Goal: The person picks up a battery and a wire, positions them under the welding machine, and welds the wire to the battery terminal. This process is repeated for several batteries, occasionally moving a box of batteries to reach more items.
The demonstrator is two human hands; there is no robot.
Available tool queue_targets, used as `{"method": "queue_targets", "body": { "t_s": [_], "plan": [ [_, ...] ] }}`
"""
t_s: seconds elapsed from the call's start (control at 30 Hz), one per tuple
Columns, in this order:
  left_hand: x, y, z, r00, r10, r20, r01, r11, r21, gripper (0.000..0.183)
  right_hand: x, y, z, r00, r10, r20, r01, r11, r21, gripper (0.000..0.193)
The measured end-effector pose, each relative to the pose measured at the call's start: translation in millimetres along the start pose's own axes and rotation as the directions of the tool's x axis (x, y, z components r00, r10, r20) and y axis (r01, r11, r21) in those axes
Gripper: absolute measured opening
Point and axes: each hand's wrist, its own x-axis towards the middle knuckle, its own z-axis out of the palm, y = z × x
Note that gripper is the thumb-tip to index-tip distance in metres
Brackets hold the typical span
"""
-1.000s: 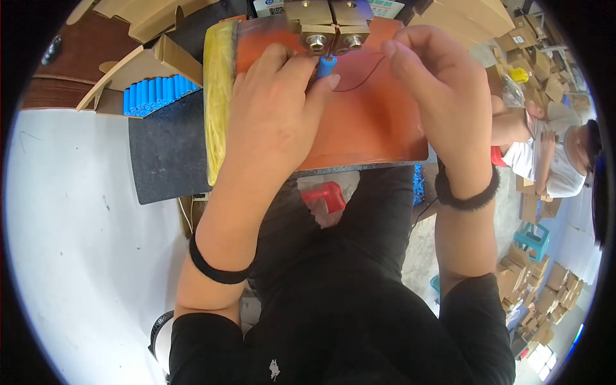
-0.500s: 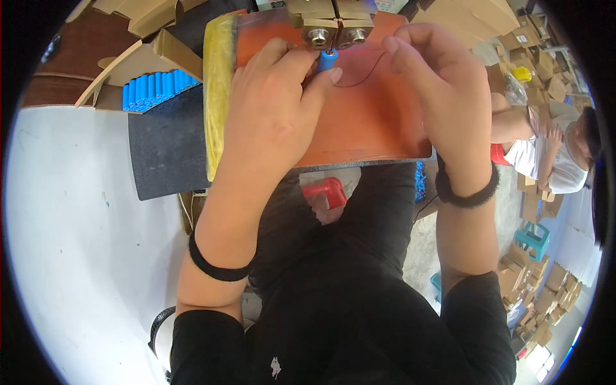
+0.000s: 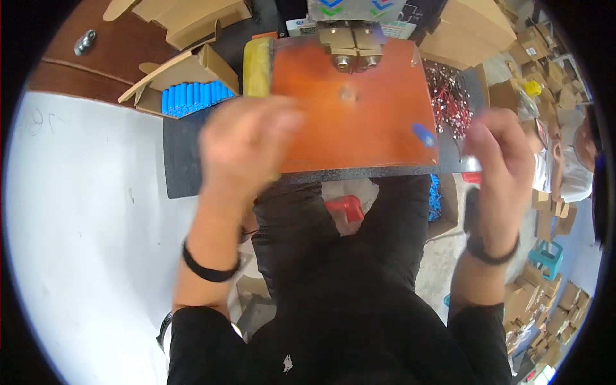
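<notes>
My left hand [image 3: 247, 144], smeared by motion, is over the left edge of the orange mat [image 3: 359, 144], beside a yellow wrapped strip [image 3: 258, 67]. Its fingers look curled, but whether they grip anything is unclear. My right hand [image 3: 504, 151] is past the mat's right edge, close to a heap of red and black wires with shiny tips [image 3: 448, 102]; its fingertips are blurred. Between the hands, at the mat's right side, a blurred blue cylindrical cell [image 3: 423, 135] shows apart from both. A metal machine head [image 3: 351, 48] with two bolts juts over the mat's far side.
Upright blue cells [image 3: 196, 96] fill an open cardboard box [image 3: 215, 67] at the left. Below the table's right edge is a box of blue pieces [image 3: 435, 199]. A red stool [image 3: 346, 208] shows between my legs. Another person [image 3: 571, 170] sits at the right among cardboard boxes.
Both hands have moved apart from beneath the machine head. The blue cell has left my left hand and is now at the mat's right side. The view has shifted, uncovering the wire heap.
</notes>
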Motion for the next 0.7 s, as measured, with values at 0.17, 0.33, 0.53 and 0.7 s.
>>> {"method": "queue_targets", "body": {
  "t_s": [0.17, 0.33, 0.53, 0.7],
  "plan": [
    [19.6, -94.0, -47.7, 0.981, -0.032, 0.194, -0.157, 0.463, 0.872, 0.032, -60.9, 41.2, -86.3, 0.976, 0.199, -0.094, -0.207, 0.974, -0.088, 0.008],
    [29.4, -141.7, -59.2, 0.925, -0.160, 0.344, -0.268, 0.366, 0.891, 0.039, -107.7, 143.8, -114.8, 0.885, 0.457, -0.095, -0.450, 0.782, -0.431, 0.016],
    [34.4, -125.6, -73.5, 0.924, -0.157, 0.347, -0.256, 0.418, 0.871, 0.029, -120.4, 198.2, -112.1, 0.939, 0.312, -0.146, -0.320, 0.636, -0.702, 0.029],
    [4.0, -63.8, -83.6, 0.991, -0.086, 0.103, 0.000, 0.768, 0.640, 0.023, -64.7, 179.9, -84.2, 0.985, -0.041, -0.170, -0.095, 0.693, -0.714, 0.028]
  ]
}}
